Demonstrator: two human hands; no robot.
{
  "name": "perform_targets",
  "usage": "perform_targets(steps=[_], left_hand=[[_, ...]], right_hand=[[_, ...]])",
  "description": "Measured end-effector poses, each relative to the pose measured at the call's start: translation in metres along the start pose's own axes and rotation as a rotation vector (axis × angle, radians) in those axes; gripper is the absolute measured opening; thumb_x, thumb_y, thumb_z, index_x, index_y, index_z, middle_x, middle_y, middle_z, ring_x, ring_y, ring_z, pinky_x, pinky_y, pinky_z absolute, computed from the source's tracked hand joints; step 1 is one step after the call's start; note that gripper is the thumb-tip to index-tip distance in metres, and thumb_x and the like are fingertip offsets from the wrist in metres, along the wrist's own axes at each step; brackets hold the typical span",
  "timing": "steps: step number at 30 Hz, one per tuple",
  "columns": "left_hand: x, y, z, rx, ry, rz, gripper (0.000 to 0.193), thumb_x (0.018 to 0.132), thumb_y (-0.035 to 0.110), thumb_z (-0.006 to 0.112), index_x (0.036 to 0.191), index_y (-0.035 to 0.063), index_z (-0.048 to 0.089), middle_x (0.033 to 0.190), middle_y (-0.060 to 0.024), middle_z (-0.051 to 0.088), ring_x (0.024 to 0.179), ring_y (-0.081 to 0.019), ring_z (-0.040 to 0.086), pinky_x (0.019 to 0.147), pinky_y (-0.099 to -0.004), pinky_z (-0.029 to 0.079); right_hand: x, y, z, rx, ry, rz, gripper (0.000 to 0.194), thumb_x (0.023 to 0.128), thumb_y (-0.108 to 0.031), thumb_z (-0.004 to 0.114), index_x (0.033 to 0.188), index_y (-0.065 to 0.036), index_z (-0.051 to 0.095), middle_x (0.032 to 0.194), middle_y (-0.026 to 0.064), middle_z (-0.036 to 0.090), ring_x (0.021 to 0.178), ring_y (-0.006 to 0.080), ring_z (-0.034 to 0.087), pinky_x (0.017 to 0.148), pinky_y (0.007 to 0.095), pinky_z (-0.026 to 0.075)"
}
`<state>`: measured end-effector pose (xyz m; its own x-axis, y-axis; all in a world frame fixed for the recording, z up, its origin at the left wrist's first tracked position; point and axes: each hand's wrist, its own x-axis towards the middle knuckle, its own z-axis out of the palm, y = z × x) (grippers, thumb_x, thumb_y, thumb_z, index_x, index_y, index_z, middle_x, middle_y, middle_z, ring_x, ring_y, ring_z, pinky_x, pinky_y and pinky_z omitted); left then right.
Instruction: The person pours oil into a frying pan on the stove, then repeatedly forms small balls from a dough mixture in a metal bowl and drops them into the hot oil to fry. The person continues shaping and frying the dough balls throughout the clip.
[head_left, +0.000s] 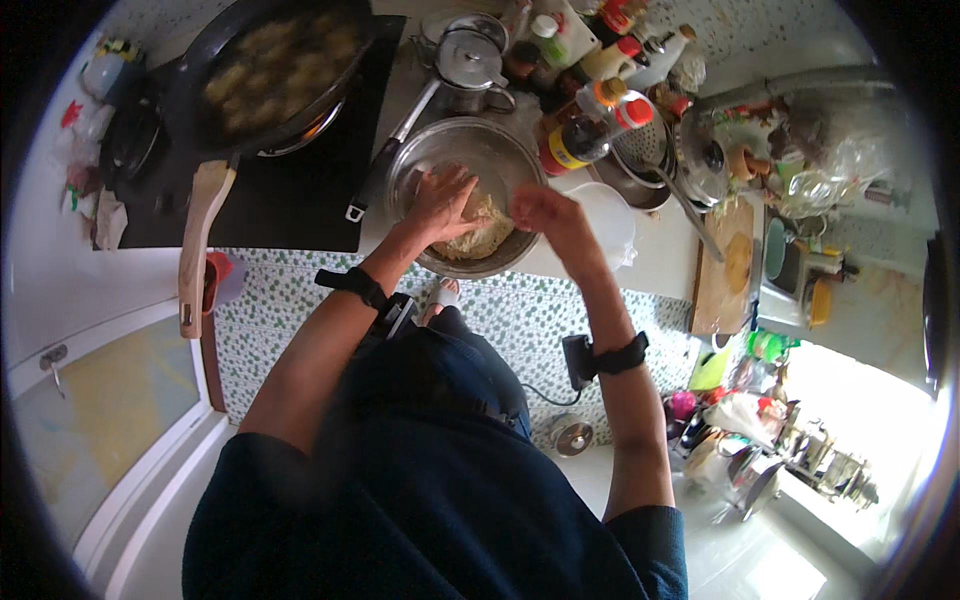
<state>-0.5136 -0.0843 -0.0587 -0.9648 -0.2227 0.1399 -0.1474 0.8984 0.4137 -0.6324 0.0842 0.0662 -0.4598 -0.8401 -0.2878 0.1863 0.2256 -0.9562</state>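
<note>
A stainless steel bowl (499, 150) stands at the counter's front edge. In its near part lies a pale, lumpy mass of dough or batter (480, 238). My left hand (444, 201) reaches over the left rim with its fingers spread, the tips at the mass. Above the bowl's right rim is my right hand (544, 211), blurred, its fingers curled inward. Whether a bit of dough sits between those fingers cannot be made out. Left of the bowl, on a black cooktop (315, 202), a dark wok (196, 105) holds several browned pieces (277, 75) in oil over a lit flame.
The wok's wooden handle (196, 255) juts past the counter edge. A black-handled utensil (379, 165) lies left of the bowl. Behind stand a metal lidded pot (471, 64) and sauce bottles (574, 142). Rightward are a white container (604, 217), a strainer (645, 139) and a wooden cutting board (720, 292).
</note>
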Motion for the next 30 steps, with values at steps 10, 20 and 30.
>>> perform_targets(steps=[10, 20, 30], left_hand=[[0.014, 0.047, -0.012, -0.643, 0.025, -0.212, 0.061, 0.095, 0.033, 0.052, 0.141, 0.0023, 0.028, 0.123, -0.0189, 0.055, 0.109, -0.0355, 0.056, 0.089, -0.0410, 0.047], [0.020, 0.027, -0.009, -1.869, -0.015, -0.719, 0.080, 0.092, 0.061, 0.038, 0.125, -0.0115, 0.043, 0.119, -0.0195, 0.053, 0.113, -0.0280, 0.053, 0.101, -0.0370, 0.043], [0.012, 0.031, -0.017, -2.198, 0.002, -0.735, 0.086, 0.090, 0.066, 0.034, 0.137, -0.0054, 0.026, 0.135, -0.0266, 0.042, 0.125, -0.0345, 0.045, 0.110, -0.0434, 0.032]], right_hand=[[-0.041, 0.058, -0.104, -1.186, 0.473, -0.078, 0.035, 0.080, -0.004, 0.063, 0.113, -0.007, 0.054, 0.109, 0.0158, 0.057, 0.085, 0.0344, 0.063, 0.074, 0.0423, 0.052], [0.013, 0.086, -0.127, -1.508, 0.086, 0.257, 0.015, 0.084, -0.004, 0.050, 0.097, -0.001, 0.057, 0.087, 0.0229, 0.064, 0.087, 0.0406, 0.063, 0.074, 0.0460, 0.053], [-0.011, 0.039, 0.043, -0.449, -0.081, -0.307, 0.038, 0.086, 0.003, 0.051, 0.122, -0.007, 0.057, 0.111, 0.0167, 0.064, 0.105, 0.0280, 0.061, 0.089, 0.0331, 0.046]])
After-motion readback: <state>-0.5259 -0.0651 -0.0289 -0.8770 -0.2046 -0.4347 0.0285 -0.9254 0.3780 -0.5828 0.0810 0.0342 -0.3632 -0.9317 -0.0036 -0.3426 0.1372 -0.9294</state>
